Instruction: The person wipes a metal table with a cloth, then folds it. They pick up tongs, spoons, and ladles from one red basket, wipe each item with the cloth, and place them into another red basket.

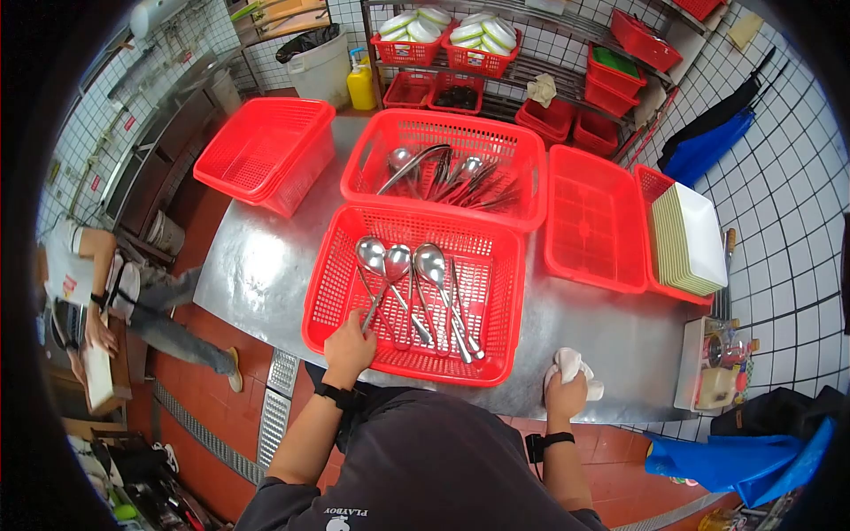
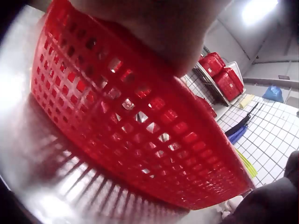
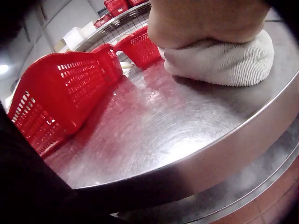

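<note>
My left hand [image 1: 348, 347] is over the near left side of a red perforated basket [image 1: 320, 265]. Its fingertips pinch the handle end of a metal spoon [image 1: 397, 261] lying in that basket. More long-handled spoons [image 1: 430, 263] lie beside it, bowls toward the far side. In the left wrist view the hand [image 2: 149, 28] shows above the basket wall [image 2: 117, 107], its fingers out of sight. At the right, my right hand [image 1: 565, 395] grips a white cloth [image 1: 571, 362] against the metal table. The right wrist view shows the folded cloth [image 3: 224, 63] under the hand [image 3: 205, 21].
Behind stands another red basket [image 1: 531, 159] with ladles and utensils. Stacked red baskets [image 1: 266, 142] are at the left, a shallow red tray [image 1: 593, 221] and stacked white trays [image 1: 695, 234] at the right. Another person [image 1: 97, 274] works beyond the table's left side.
</note>
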{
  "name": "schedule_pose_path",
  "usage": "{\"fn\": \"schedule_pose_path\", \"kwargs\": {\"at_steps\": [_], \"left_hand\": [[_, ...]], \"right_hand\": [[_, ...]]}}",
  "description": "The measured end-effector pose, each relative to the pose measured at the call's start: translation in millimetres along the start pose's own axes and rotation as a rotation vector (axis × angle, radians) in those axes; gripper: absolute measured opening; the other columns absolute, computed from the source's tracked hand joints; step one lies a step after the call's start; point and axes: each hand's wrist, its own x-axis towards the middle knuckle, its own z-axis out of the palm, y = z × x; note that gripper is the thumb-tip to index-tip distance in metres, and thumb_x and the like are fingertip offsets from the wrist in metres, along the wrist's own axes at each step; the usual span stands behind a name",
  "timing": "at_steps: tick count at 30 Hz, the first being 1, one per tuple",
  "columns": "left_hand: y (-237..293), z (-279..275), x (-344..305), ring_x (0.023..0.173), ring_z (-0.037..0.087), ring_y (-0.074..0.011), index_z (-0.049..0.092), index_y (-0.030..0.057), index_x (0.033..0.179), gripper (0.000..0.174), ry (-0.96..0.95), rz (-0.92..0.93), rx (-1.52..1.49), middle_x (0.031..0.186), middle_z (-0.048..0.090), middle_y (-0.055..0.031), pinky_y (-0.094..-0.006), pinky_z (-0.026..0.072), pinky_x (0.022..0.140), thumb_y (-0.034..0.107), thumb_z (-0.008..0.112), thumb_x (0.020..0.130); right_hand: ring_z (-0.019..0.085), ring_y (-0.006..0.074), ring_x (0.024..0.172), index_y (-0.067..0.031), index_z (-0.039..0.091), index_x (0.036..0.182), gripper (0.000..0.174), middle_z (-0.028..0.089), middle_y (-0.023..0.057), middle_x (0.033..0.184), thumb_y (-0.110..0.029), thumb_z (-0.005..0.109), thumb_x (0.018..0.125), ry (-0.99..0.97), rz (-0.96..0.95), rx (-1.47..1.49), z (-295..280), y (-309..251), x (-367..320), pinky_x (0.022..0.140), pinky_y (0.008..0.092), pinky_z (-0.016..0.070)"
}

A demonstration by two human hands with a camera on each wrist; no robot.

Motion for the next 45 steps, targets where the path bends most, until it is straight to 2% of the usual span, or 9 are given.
{"fn": "schedule_pose_path", "kwargs": {"at_steps": [5,13,26,29,31,32,35,40,45], "left_hand": [[-1.1,-0.1,-1.7,0.083,0.068,-0.0369,0.050,0.0156,0.129,0.042,0.011,0.000,-0.035,0.097,0.070,-0.0174,-0.0505,0.0521,0.072,0.021,0.056,0.088],[-9.1,8.5,-1.7,0.091,0.066,-0.0319,0.072,0.0160,0.101,0.022,0.179,0.050,-0.148,0.104,0.067,-0.0100,-0.0453,0.0530,0.073,0.016,0.053,0.090],[-11.4,11.4,2.8,0.098,0.066,-0.0322,0.071,0.0128,0.107,0.027,0.118,-0.010,-0.205,0.105,0.068,-0.0142,-0.0447,0.0517,0.080,0.015,0.052,0.089],[-27.3,32.8,15.7,0.089,0.067,-0.0238,0.067,0.0058,0.115,0.031,0.124,0.070,-0.419,0.099,0.069,-0.0118,-0.0369,0.0509,0.074,0.010,0.049,0.089],[-19.3,11.5,14.2,0.079,0.060,-0.0147,0.053,-0.0007,0.131,0.040,-0.459,-0.212,-1.088,0.088,0.063,-0.0051,-0.0289,0.0472,0.068,0.009,0.051,0.093],[5.0,-8.9,5.3,0.066,0.049,-0.0083,0.046,-0.0003,0.136,0.045,-0.507,-0.263,-1.183,0.083,0.054,0.0020,-0.0244,0.0411,0.060,0.006,0.052,0.091],[6.3,12.5,4.2,0.066,0.048,-0.0072,0.052,-0.0031,0.128,0.038,-0.562,-0.262,-1.279,0.082,0.056,0.0013,-0.0231,0.0374,0.058,0.005,0.050,0.091],[17.4,34.9,8.9,0.068,0.053,-0.0088,0.040,-0.0030,0.139,0.051,-0.557,-0.342,-1.385,0.082,0.058,-0.0005,-0.0225,0.0403,0.060,0.007,0.052,0.091],[20.4,21.6,17.7,0.084,0.061,-0.0137,0.029,-0.0024,0.148,0.061,-0.609,-0.244,-1.441,0.096,0.062,-0.0045,-0.0246,0.0476,0.077,0.011,0.051,0.093]], "right_hand": [[0.062,0.0426,0.095,-0.0007,0.064,0.106,0.041,0.067,0.0239,0.100,-0.030,0.065,0.077,-0.007,-0.002,0.026,-2.8,-2.3,-0.2,0.081,0.0510,0.0494],[0.063,0.0413,0.088,-0.0048,0.063,0.098,0.037,0.066,0.0204,0.093,-0.032,0.067,0.074,0.067,-0.042,0.001,5.1,4.6,-0.4,0.076,0.0526,0.0498],[0.063,0.0426,0.095,0.0003,0.065,0.105,0.042,0.067,0.0240,0.099,-0.030,0.066,0.076,0.018,-0.017,0.010,-0.6,-0.6,0.0,0.082,0.0503,0.0498],[0.063,0.0399,0.091,-0.0039,0.064,0.101,0.040,0.066,0.0205,0.096,-0.035,0.067,0.074,0.040,-0.024,0.004,6.9,6.6,0.9,0.078,0.0511,0.0501],[0.063,0.0400,0.091,-0.0042,0.063,0.101,0.040,0.066,0.0204,0.096,-0.035,0.067,0.075,0.050,-0.034,0.010,10.8,11.2,1.6,0.078,0.0511,0.0501],[0.063,0.0400,0.091,-0.0045,0.063,0.101,0.040,0.066,0.0203,0.096,-0.035,0.067,0.075,0.058,-0.049,0.022,12.2,11.4,1.5,0.078,0.0511,0.0500],[0.063,0.0402,0.091,-0.0049,0.063,0.100,0.039,0.066,0.0201,0.095,-0.034,0.067,0.074,0.035,-0.031,0.022,11.1,9.1,2.1,0.078,0.0512,0.0500],[0.063,0.0416,0.090,-0.0034,0.063,0.099,0.037,0.066,0.0213,0.094,-0.032,0.066,0.075,0.039,-0.017,0.000,2.3,0.4,0.0,0.078,0.0511,0.0497],[0.063,0.0404,0.088,-0.0052,0.063,0.098,0.038,0.066,0.0202,0.093,-0.034,0.067,0.073,0.036,-0.011,0.006,7.8,6.0,2.0,0.077,0.0518,0.0501]]}}
